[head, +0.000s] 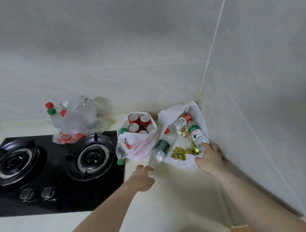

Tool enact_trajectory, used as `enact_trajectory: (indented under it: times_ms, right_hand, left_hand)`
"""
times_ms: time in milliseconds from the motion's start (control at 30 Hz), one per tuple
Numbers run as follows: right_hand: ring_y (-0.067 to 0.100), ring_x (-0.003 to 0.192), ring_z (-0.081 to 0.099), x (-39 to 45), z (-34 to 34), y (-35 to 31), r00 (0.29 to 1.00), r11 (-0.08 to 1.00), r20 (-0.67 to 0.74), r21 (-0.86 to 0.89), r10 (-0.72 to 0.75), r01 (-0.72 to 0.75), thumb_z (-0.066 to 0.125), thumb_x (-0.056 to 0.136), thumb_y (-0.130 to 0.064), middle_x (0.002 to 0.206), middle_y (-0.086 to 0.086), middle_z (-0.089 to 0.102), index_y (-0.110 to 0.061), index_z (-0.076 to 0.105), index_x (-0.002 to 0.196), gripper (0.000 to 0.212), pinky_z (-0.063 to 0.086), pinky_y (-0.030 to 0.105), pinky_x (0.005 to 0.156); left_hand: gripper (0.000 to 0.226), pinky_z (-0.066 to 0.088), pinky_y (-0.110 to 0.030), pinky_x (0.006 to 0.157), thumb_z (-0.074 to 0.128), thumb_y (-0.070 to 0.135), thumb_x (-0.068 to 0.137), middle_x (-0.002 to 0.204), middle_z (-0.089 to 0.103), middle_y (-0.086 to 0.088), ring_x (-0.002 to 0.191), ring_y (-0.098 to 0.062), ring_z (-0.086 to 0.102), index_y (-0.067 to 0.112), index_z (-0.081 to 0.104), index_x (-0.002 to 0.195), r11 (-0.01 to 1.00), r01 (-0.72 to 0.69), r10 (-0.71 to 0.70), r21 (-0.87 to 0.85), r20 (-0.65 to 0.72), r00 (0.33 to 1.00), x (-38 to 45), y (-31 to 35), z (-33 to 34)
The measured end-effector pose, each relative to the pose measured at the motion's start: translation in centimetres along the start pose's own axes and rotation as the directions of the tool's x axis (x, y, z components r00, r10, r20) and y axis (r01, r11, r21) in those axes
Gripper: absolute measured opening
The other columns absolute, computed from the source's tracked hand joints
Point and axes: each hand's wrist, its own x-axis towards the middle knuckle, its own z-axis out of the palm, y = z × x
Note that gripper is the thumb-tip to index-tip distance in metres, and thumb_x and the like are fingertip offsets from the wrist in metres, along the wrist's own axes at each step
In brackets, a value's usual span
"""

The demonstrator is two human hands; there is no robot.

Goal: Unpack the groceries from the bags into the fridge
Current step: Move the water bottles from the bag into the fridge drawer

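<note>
Three plastic bags stand on the counter. The right white bag (176, 112) in the corner holds water bottles and gold packets (178, 155). My right hand (210, 159) rests on its near rim, a fingertip touching a light-green-label bottle (196, 135). A dark-green-label bottle (160, 150) leans out over the bag's left edge; my left hand (143, 178) has thumb and curled fingers at its near end. The middle bag (142, 146) holds several red cans (140, 123). A clear bag (77, 122) with capped bottles stands at the back.
A black two-burner gas stove (51, 171) fills the counter's left side, and a green-capped bottle (120, 153) lies at its right edge beside the middle bag. Tiled walls close in behind and on the right. The cream counter (174, 197) runs toward me.
</note>
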Motion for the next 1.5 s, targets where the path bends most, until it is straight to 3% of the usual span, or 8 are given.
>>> enact_trajectory:
  times_ms: [267,633,767,933,1100,1333,1433,1500]
  right_hand:
    - [0.038,0.142,0.038,3.7,1.5,0.3,0.996,0.992,0.027,-0.096,0.081,-0.078,0.061,0.09,-0.016,0.152,0.018,0.036,-0.019,0.019,0.16,0.082,0.036,0.042,0.116]
    - [0.042,0.133,0.052,7.1,1.9,0.8,0.986,0.986,0.065,-0.073,0.154,-0.149,0.057,0.098,-0.014,0.149,0.024,0.044,-0.017,0.003,0.163,0.085,0.046,0.044,0.106]
    - [0.04,0.13,0.053,7.7,1.4,0.5,0.991,0.986,0.013,0.102,0.133,-0.134,0.065,0.089,-0.019,0.145,0.017,0.051,-0.013,0.034,0.151,0.07,0.048,0.045,0.107]
    - [0.038,0.144,0.041,7.0,0.2,-1.1,0.989,0.983,-0.12,0.174,0.088,-0.066,0.049,0.101,-0.039,0.159,0.014,0.043,-0.014,0.043,0.154,0.06,0.035,0.047,0.119]
    - [0.043,0.099,0.072,13.7,2.6,1.9,0.942,0.756,-0.145,0.639,0.304,-0.145,0.043,0.069,-0.066,0.113,0.016,0.074,-0.019,0.07,0.111,0.068,0.06,0.059,0.089]
    - [0.034,0.075,0.071,3.0,-2.1,-3.7,0.922,0.704,-0.321,0.706,0.218,0.079,0.054,0.088,-0.036,0.078,0.006,0.073,-0.012,0.068,0.077,0.03,0.058,0.044,0.067]
    - [0.025,0.085,0.066,0.9,-3.6,-4.3,0.917,0.74,-0.379,0.651,0.128,0.166,0.057,0.098,-0.025,0.096,0.006,0.074,-0.009,0.075,0.1,0.024,0.042,0.029,0.066]
    - [0.024,0.088,0.068,0.0,-4.1,-4.5,0.916,0.741,-0.395,0.637,0.077,0.212,0.059,0.097,-0.027,0.098,0.001,0.075,-0.016,0.076,0.104,0.022,0.048,0.03,0.066]
  left_hand:
    - [0.059,0.044,-0.039,0.112,0.054,0.023,0.093,0.151,0.031,-0.003,0.135,-0.027,0.046,0.037,0.045,0.15,0.993,0.053,-0.06,0.102,0.069,0.996,2.5,-0.1,2.3]
    - [0.071,0.046,-0.041,0.111,0.048,0.012,0.087,0.156,0.027,-0.002,0.136,-0.03,0.046,0.035,0.041,0.154,0.992,0.027,-0.038,0.122,0.085,0.996,4.3,0.6,2.1]
    - [0.057,0.048,-0.038,0.108,0.047,0.012,0.091,0.137,0.041,-0.004,0.127,-0.028,0.053,0.038,0.057,0.14,0.986,-0.041,0.036,0.16,0.039,0.999,4.2,1.4,1.5]
    - [0.042,0.049,-0.038,0.101,0.05,0.015,0.094,0.128,0.046,-0.001,0.122,-0.021,0.053,0.039,0.056,0.128,0.936,-0.224,0.241,0.271,-0.034,0.97,2.5,3.0,0.9]
    - [0.031,0.05,-0.042,0.09,0.051,0.022,0.101,0.13,0.052,-0.003,0.114,-0.027,0.057,0.035,0.044,0.128,0.901,-0.339,0.391,0.27,-0.169,0.905,1.7,5.9,-1.4]
    - [0.022,0.046,-0.037,0.072,0.044,0.022,0.106,0.118,0.06,-0.006,0.092,-0.029,0.061,0.029,0.048,0.126,0.922,-0.346,0.388,0.174,-0.403,0.829,1.9,10.1,-5.5]
    - [0.022,0.052,-0.044,0.076,0.043,0.026,0.106,0.108,0.064,-0.01,0.091,-0.034,0.062,0.031,0.046,0.128,0.917,-0.357,0.399,0.179,-0.417,0.816,0.9,10.8,-6.7]
    - [0.02,0.052,-0.045,0.075,0.044,0.029,0.105,0.106,0.064,-0.005,0.09,-0.033,0.062,0.035,0.044,0.124,0.908,-0.381,0.418,0.174,-0.45,0.789,-0.3,10.6,-7.1]
